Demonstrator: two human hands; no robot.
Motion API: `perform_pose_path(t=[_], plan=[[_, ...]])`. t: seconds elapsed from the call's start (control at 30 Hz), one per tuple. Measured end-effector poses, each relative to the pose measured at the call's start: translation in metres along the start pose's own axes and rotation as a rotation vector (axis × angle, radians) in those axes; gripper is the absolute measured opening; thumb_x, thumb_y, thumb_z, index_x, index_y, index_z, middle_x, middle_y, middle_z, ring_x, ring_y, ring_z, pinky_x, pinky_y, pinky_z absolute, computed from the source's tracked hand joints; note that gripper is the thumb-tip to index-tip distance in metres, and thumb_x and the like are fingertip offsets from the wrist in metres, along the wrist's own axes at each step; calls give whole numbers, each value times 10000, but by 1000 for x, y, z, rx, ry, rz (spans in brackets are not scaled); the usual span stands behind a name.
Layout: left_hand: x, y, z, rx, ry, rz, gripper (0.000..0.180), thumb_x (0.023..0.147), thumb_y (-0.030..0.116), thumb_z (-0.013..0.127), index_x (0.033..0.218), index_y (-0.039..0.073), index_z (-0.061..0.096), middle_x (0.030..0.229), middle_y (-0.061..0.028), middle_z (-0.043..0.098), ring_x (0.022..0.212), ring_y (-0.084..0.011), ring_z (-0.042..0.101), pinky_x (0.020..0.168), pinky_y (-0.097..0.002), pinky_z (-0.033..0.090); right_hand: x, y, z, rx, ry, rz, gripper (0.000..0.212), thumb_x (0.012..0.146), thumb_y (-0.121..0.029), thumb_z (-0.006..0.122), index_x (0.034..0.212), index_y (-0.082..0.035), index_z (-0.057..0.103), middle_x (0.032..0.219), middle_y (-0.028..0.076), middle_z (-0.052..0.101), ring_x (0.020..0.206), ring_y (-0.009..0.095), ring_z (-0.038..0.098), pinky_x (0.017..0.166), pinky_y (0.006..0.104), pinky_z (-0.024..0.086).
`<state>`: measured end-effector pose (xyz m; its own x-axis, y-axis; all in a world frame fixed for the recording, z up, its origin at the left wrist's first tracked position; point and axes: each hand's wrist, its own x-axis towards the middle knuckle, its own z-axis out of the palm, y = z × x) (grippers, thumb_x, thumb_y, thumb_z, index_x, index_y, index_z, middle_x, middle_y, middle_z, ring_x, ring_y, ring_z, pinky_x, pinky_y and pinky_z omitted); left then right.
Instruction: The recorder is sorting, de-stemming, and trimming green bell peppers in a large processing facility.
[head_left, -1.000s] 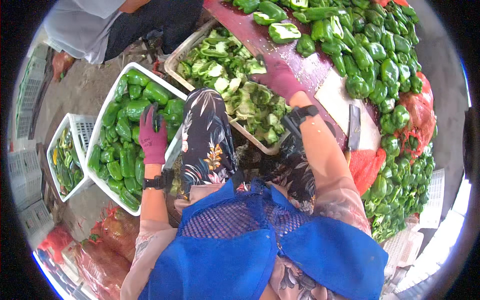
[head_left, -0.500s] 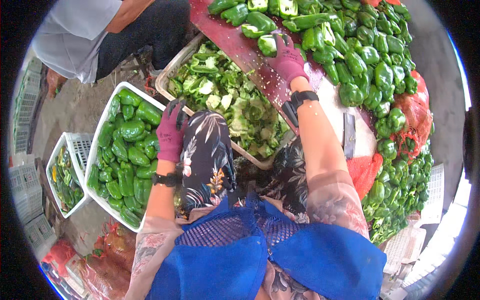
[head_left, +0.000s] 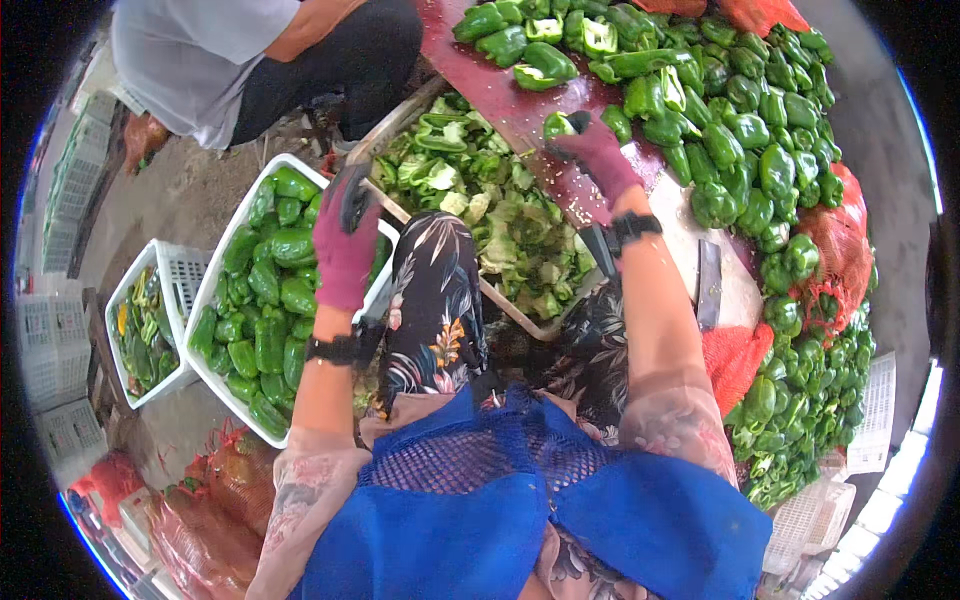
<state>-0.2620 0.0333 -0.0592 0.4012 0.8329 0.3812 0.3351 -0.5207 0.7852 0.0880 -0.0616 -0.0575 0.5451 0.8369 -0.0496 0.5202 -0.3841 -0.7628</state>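
We are pinching a cut pepper [head_left: 558, 124] between the thumb and fingers of our right hand [head_left: 600, 155], just above the red board [head_left: 480, 60], beside the crate of scraps [head_left: 440, 180]. Our right arm is stretching forward, its wrist bending so that the fingertips are pointing left. Our left hand [head_left: 347, 235] is hanging back-up over the near corner of the pepper crate [head_left: 222, 388], its fingers lying close together and curving down; we are not able to tell whether they are gripping anything.

Our floral knee [head_left: 432, 290] is standing between the two crates. More peppers, whole and cut, are lying in a heap [head_left: 750, 130] beyond the right hand. A knife [head_left: 709, 285] is resting on the pale board [head_left: 670, 215], and a red net [head_left: 735, 360] is lying against its near end, hiding the handle. A smaller crate [head_left: 185, 270] is standing left of the pepper crate, and net sacks [head_left: 205, 530] are lying at lower left.

A co-worker [head_left: 200, 60] is sitting or crouching at upper left, the head being cut off. Our left fingers are hiding their own undersides, and the dark rim is cutting off the outermost crates.
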Motion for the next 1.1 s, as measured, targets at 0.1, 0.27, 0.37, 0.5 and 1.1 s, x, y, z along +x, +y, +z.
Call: perform_pose_path(t=[0.1, 0.27, 0.37, 0.5, 1.1], plan=[[25, 64, 8, -624, -202, -178, 471, 874, 140, 574, 1312, 27, 442, 1266, -56, 509, 1139, -133, 470, 962, -297, 394, -54, -57, -3, 490, -173, 69, 506, 701, -152, 708, 1152, -30, 513, 999, 64, 602, 937, 147, 576, 791, 253, 471], [50, 102, 88, -1111, -599, -591, 402, 912, 306, 508, 1204, 29, 516, 1122, -90, 584, 1013, -178, 568, 849, -323, 480, -85, -50, 17, 648, -263, -272, 623, 666, -125, 762, 1214, -14, 488, 1127, 66, 569, 1028, 170, 544, 919, 312, 431], [42, 70, 117, -1486, -1041, -698, 325, 920, 290, 480, 1079, 19, 561, 883, -108, 652, 813, -227, 632, 768, -339, 515, -109, -47, 31, 464, -62, -293, 630, 653, -113, 782, 1208, -21, 497, 1153, 79, 561, 1084, 181, 514, 957, 323, 403], [29, 30, 155, -1181, -841, -416, 318, 915, 258, 469, 1094, 10, 555, 878, -106, 640, 814, -221, 625, 783, -319, 505, -123, -49, 37, 713, -160, -334, 654, 659, -156, 775, 1222, -10, 475, 1183, 96, 552, 1112, 195, 501, 987, 322, 384], [33, 74, 111, -1489, -463, -496, 389, 805, 197, 522, 1149, 16, 540, 1073, -123, 621, 930, -229, 610, 835, -353, 498, -118, -37, 38, -106, 146, 166, 617, 760, -357, 648, 1248, -47, 435, 1142, 256, 555, 1072, 379, 539, 906, 447, 427]])
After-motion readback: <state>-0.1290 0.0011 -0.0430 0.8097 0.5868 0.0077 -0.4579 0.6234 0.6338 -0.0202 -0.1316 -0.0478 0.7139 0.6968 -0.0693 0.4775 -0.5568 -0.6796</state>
